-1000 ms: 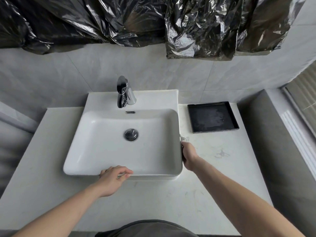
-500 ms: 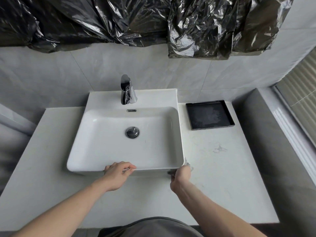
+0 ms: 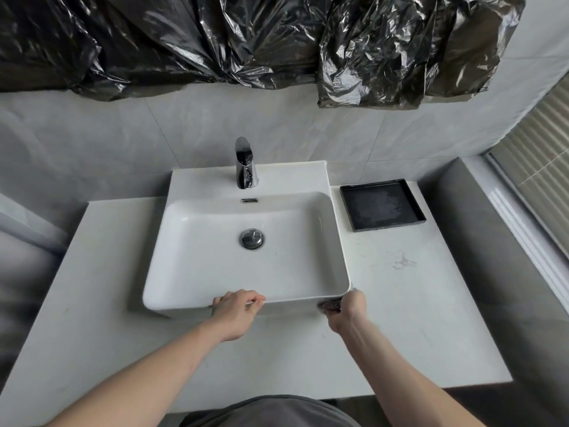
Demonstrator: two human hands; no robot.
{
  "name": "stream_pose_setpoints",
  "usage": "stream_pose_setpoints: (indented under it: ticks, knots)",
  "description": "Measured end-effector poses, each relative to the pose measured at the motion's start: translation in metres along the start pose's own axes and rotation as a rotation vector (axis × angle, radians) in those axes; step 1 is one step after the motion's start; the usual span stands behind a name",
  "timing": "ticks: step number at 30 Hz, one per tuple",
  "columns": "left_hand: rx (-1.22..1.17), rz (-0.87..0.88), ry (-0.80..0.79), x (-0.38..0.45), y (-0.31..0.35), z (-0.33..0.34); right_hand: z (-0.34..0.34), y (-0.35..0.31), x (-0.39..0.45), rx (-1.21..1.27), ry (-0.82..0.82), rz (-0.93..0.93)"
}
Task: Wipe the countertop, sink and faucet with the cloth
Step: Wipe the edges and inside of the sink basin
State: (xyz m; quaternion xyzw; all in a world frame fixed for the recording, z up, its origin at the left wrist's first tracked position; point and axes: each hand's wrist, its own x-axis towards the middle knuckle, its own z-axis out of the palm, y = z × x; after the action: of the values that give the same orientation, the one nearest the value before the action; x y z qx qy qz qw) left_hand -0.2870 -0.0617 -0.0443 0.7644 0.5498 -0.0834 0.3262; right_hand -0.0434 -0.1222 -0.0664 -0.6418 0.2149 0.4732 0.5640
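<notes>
- You are bracing your left hand (image 3: 237, 312) on the near rim of the sink (image 3: 246, 260), just left of centre frame; its fingers are curling over the rim edge and grasping nothing else.
- You are clenching your right hand (image 3: 348, 309) around the cloth (image 3: 330, 304) at the near right corner of the sink, right of centre in the frame. Only a dark crumpled edge of the cloth is showing past the fingers; the rest is hidden in the grip.
- The cloth is pressing against the outer wall of the sink where the wall meets the worktop (image 3: 415, 318).
- Judged from this contact, you are working on the sink exterior step, at its front corner.
- The faucet (image 3: 245, 164), upper centre of the frame, and the basin interior are standing clear of both hands; whether they are wiped cannot be told.
- A faint smear is showing on the worktop right of the sink, below the black tray (image 3: 381, 204).
- The next move is likely calling for you to be drawing the cloth along the front wall toward your left hand, which needs to be lifting clear first.
</notes>
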Motion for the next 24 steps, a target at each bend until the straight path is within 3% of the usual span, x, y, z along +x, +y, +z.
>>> stream_pose_setpoints:
  ticks: [4, 12, 16, 21, 24]
  knots:
    - [0.0, 0.017, -0.003, 0.0, 0.0, -0.002, 0.02, 0.036, -0.025, 0.072, -0.055, 0.029]
    - [-0.065, 0.071, -0.12, 0.0, -0.01, -0.017, 0.06, 0.081, -0.062, -0.03, -0.21, 0.147]
    - [-0.255, 0.119, -0.126, -0.009, -0.021, -0.032, 0.038, 0.061, -0.043, 0.039, -0.07, 0.073]
    - [-0.213, 0.189, 0.095, -0.016, -0.065, -0.065, 0.033, 0.066, -0.028, 0.101, 0.026, 0.021]
    - [-0.182, 0.133, 0.323, -0.016, -0.107, -0.087, 0.063, 0.1, -0.047, 0.029, -0.049, 0.059]
